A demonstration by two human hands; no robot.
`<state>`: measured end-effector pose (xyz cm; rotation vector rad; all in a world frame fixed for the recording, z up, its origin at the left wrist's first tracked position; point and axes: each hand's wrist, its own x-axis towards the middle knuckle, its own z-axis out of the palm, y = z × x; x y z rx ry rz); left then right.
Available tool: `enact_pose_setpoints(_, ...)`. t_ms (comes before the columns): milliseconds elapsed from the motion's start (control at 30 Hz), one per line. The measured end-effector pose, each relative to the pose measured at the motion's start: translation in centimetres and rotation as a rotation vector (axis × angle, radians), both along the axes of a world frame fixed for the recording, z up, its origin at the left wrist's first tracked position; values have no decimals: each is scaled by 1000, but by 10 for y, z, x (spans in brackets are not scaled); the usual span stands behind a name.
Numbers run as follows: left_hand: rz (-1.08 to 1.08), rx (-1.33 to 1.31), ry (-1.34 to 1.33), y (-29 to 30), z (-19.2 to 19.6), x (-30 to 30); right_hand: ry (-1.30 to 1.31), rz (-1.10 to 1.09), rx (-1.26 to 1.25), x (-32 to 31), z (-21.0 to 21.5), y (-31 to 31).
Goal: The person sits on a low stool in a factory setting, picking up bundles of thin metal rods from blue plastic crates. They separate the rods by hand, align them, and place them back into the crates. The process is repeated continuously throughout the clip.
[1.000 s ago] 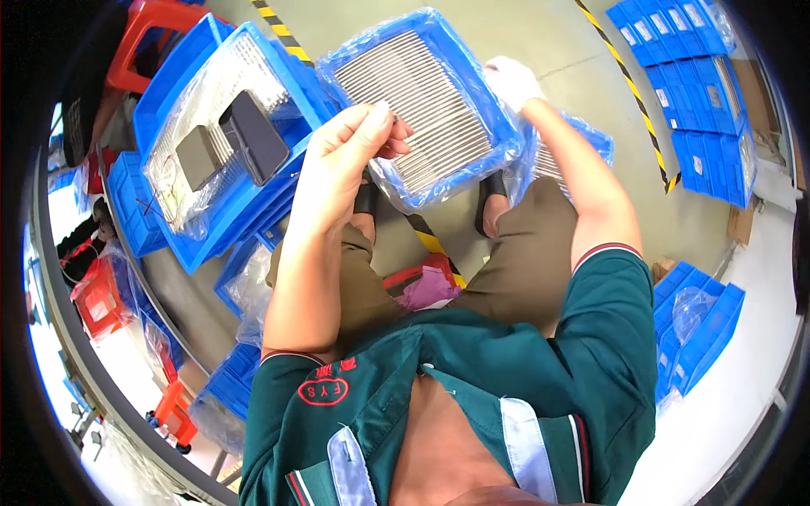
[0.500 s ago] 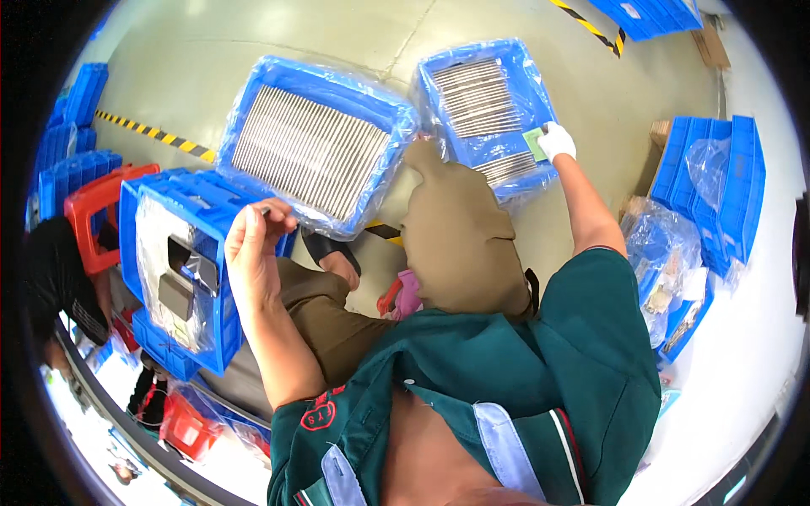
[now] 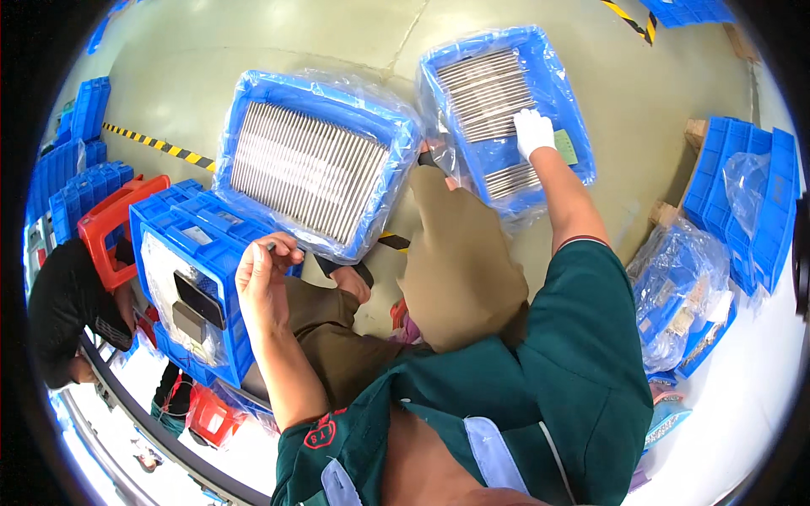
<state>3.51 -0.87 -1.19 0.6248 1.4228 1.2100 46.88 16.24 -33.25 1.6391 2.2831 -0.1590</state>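
Note:
My right hand (image 3: 533, 133), in a white glove, reaches into the right blue bin (image 3: 575, 101). Its fingers lie stretched over the right ends of a stack of thin metal rods (image 3: 484, 94); no rod shows in its grasp. Beside the glove, a green card (image 3: 564, 148) lies in the bin, and a smaller group of rods (image 3: 512, 180) sits nearer me. My bare left hand (image 3: 268, 268) is raised with curled fingers by the blue crates; something small and dark shows at its fingertips, too small to name.
A left blue bin (image 3: 402, 148), lined with clear plastic, holds a wide row of metal rods (image 3: 308, 164). On the stacked crates (image 3: 190, 223) at left lie a phone (image 3: 200, 299) and a grey box (image 3: 187, 322). A red stool (image 3: 114, 228) and another person (image 3: 72, 295) are farther left.
My right hand has moved left from the green card onto the rods, leaving the card in the bin. My left hand stays raised with curled fingers. The whole view has shifted slightly.

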Motion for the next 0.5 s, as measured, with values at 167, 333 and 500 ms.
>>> enact_pose_setpoints(167,2,-57,52,1,-5,-1,9,66,43,-6,-21,10)
enact_pose_setpoints(333,5,-69,67,3,-10,-1,54,118,-66,-8,-12,6)
enact_pose_setpoints(500,-10,-74,80,4,-11,-1,49,70,-107,-2,-21,-10)
